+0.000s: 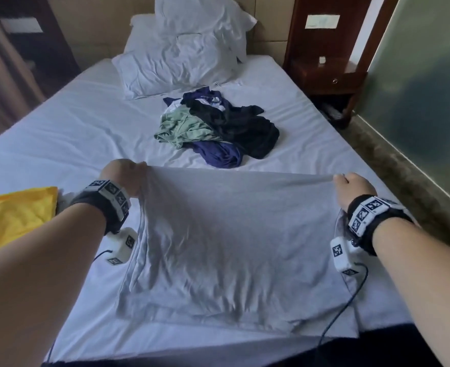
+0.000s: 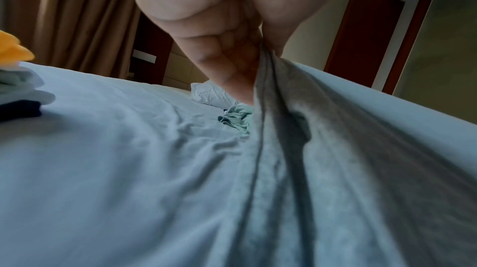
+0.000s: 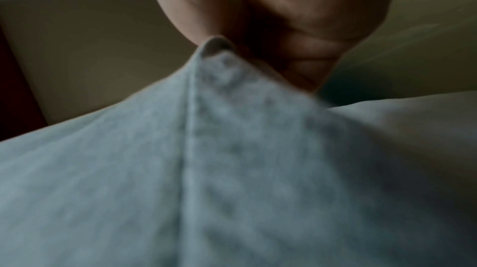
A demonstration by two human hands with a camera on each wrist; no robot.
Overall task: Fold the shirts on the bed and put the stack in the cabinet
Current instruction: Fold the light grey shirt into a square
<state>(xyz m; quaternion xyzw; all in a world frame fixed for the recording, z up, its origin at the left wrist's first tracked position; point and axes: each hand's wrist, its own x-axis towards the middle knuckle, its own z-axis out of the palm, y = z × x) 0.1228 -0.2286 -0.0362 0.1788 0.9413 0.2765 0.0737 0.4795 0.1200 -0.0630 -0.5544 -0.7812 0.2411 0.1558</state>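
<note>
A grey shirt (image 1: 232,242) hangs stretched between my two hands above the near part of the bed, its lower end lying on the sheet. My left hand (image 1: 128,173) grips its far left corner in a fist; the left wrist view shows the bunched grey shirt (image 2: 322,149) running out of my left hand (image 2: 240,51). My right hand (image 1: 351,184) pinches the far right corner, and the right wrist view shows that corner of the grey shirt (image 3: 206,149) held by my right hand (image 3: 271,46). A pile of unfolded shirts (image 1: 218,128), green, black and navy, lies mid-bed.
A folded stack topped by a yellow garment (image 1: 14,218) sits at the left edge of the bed (image 1: 72,128). White pillows (image 1: 181,54) lie at the headboard. A dark wooden nightstand (image 1: 327,75) stands at the far right, beside a greenish wall (image 1: 425,88).
</note>
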